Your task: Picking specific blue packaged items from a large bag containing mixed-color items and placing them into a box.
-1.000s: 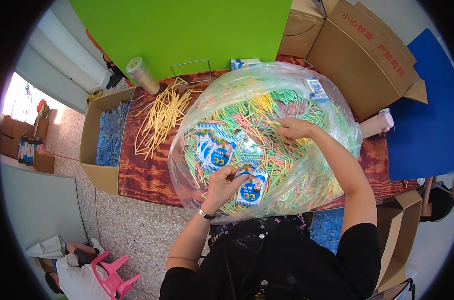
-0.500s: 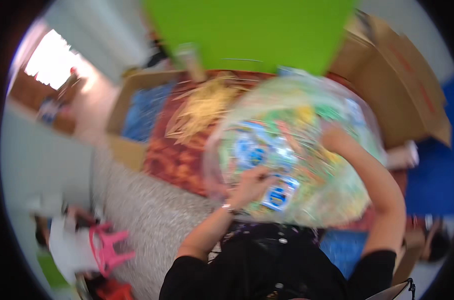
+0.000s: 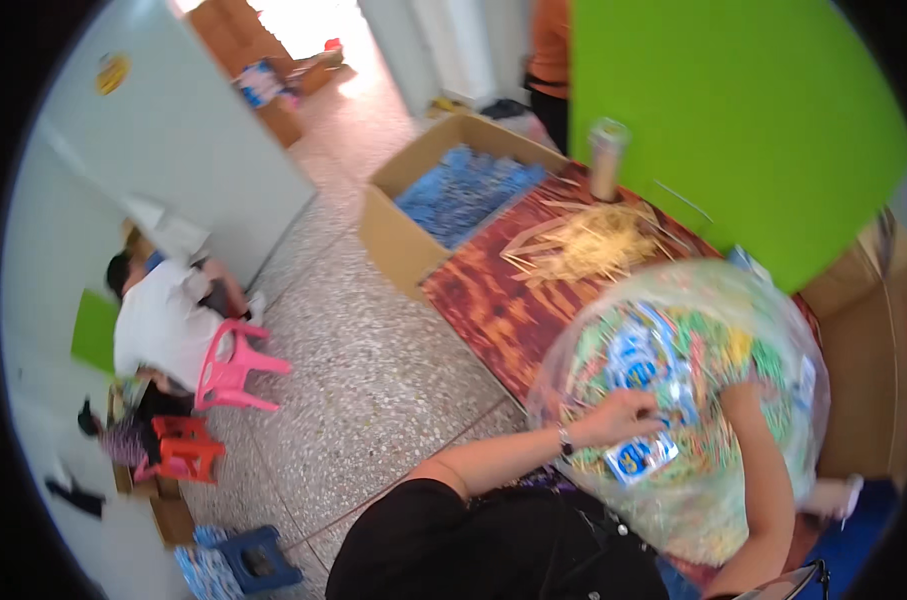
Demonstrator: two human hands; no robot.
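Observation:
A large clear plastic bag (image 3: pixel 663 520) in front of me is full of thin, multicoloured sticks or strips (image 3: pixel 708 440). My left hand (image 3: pixel 618 418), with a band at its wrist, is over the bag, fingers curled in and closed. At its fingertips is a small blue-and-white packet (image 3: pixel 641 458), which it seems to pinch by the upper edge. More blue-and-white packets (image 3: pixel 638 365) lie on the sticks just beyond. My right hand (image 3: pixel 741 400) reaches down among the sticks at the bag's right side. Its fingertips are buried there, so its grip is hidden.
Loose yellowish sticks (image 3: pixel 598 245) and a clear cylinder (image 3: pixel 606 160) occupy the red-brown table (image 3: pixel 493 315). Left of it stands a carton (image 3: pixel 398 235) of blue packets. A green panel (image 3: pixel 743 110) rises behind; another carton (image 3: pixel 873 350) is at right. People sit near a pink chair (image 3: pixel 238 370).
My view has swung left and tilted, so the bag and table now appear farther right. Both hands stay at the bag, the left beside the same packet.

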